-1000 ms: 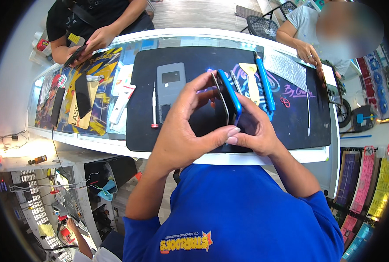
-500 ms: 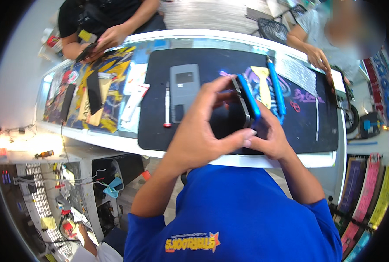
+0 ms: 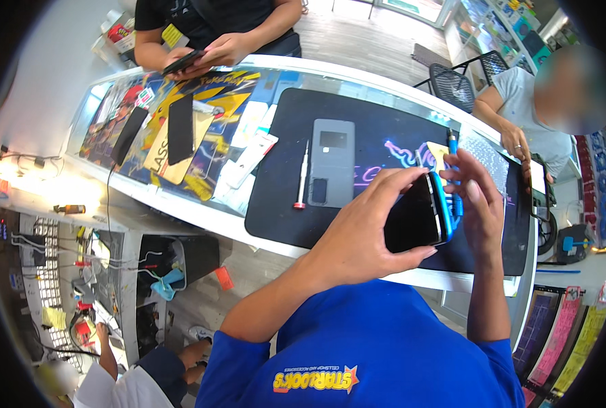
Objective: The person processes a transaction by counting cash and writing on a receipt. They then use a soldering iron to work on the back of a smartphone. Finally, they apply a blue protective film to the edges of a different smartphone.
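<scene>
My left hand (image 3: pixel 357 238) is closed round a phone (image 3: pixel 410 221) above the near edge of the black mat (image 3: pixel 282 211). Its black face is toward my palm, with a silver edge and a bright blue side turned to the right. My right hand (image 3: pixel 483 211) is raised just right of the phone, fingers apart and holding nothing. On the mat beyond my left hand lie a grey phone back cover (image 3: pixel 333 160) and a thin screwdriver (image 3: pixel 303 177) with a red end. Past the phone is a blue pen-like tool (image 3: pixel 453 144), partly hidden by my right hand.
Left of the mat, two dark phone-sized panels (image 3: pixel 180 129) and white packets (image 3: pixel 252 160) lie on the counter. Across it, one person (image 3: pixel 214 34) holds a phone; at the right, another (image 3: pixel 510 109) touches a bright-screened one. A third works at a cluttered lower-left desk.
My right hand has come off the phone and opened beside it. My left hand keeps hold, the black face now showing more. The whole view has shifted.
</scene>
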`<action>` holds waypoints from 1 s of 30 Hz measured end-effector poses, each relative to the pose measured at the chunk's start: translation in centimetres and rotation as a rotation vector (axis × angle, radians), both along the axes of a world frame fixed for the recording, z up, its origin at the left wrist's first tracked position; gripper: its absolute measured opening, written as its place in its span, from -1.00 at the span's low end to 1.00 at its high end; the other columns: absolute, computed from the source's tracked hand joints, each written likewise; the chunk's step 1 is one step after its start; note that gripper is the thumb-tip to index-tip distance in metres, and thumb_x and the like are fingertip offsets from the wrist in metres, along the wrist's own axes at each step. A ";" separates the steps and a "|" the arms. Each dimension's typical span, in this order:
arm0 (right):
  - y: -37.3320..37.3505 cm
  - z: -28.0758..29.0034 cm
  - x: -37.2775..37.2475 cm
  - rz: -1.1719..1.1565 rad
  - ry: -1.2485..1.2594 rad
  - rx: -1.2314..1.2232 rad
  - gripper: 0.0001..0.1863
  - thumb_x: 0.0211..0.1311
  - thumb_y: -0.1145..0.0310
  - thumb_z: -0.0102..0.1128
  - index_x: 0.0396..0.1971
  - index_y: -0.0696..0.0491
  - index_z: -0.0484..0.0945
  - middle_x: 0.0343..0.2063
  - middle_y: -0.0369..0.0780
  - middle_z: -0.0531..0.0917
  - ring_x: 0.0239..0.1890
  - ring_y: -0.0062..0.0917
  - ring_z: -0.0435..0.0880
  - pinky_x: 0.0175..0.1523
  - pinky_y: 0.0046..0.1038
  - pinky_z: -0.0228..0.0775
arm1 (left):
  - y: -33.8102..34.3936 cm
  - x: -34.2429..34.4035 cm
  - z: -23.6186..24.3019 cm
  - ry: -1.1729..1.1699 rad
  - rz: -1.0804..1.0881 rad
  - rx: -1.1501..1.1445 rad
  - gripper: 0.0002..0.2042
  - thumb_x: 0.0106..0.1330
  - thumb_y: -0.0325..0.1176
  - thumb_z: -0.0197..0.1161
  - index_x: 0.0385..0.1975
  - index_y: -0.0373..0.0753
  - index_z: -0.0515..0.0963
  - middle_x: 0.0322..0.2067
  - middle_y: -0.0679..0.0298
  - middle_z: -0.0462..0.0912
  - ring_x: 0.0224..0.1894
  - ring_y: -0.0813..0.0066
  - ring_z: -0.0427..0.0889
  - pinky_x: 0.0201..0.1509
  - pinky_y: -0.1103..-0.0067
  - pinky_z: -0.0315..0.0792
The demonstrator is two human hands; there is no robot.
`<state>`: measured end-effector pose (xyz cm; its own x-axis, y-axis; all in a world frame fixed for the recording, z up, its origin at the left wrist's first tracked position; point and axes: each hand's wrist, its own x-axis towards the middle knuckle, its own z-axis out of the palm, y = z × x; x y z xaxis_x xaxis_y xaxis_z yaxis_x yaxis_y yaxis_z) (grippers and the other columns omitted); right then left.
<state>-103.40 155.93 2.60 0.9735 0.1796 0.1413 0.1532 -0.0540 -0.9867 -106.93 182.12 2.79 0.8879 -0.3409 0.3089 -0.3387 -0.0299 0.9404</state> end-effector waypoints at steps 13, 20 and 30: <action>26.8 -0.5 14.7 1.084 -0.847 -0.725 -0.45 0.51 0.10 0.34 0.31 0.15 0.60 0.28 -0.01 0.66 0.31 -0.08 0.60 0.41 -0.12 0.44 | 0.4 -1.4 -1.4 -0.190 0.014 0.039 -0.06 0.08 -0.29 0.69 0.50 -0.25 0.32 0.38 0.01 0.48 0.44 0.04 0.49 0.53 0.28 0.37; 27.2 -0.7 14.5 1.012 -0.884 -0.917 -0.41 0.48 -0.06 0.35 0.23 0.10 0.61 0.12 0.03 0.70 0.19 -0.04 0.69 0.27 -0.06 0.51 | 0.3 -1.8 -1.7 -0.201 0.018 -0.015 -0.06 0.05 -0.32 0.69 0.49 -0.25 0.34 0.37 0.00 0.48 0.42 0.02 0.51 0.52 0.28 0.37; -0.2 9.3 8.4 0.166 -0.473 -0.405 -0.37 0.53 0.10 0.30 0.46 0.08 0.48 0.13 -0.10 0.70 0.04 -0.42 0.71 0.14 -0.33 0.55 | -2.7 -0.3 1.0 -0.170 0.043 0.180 -0.11 0.09 -0.29 0.67 0.47 -0.22 0.36 0.31 -0.02 0.52 0.34 0.00 0.57 0.44 0.23 0.45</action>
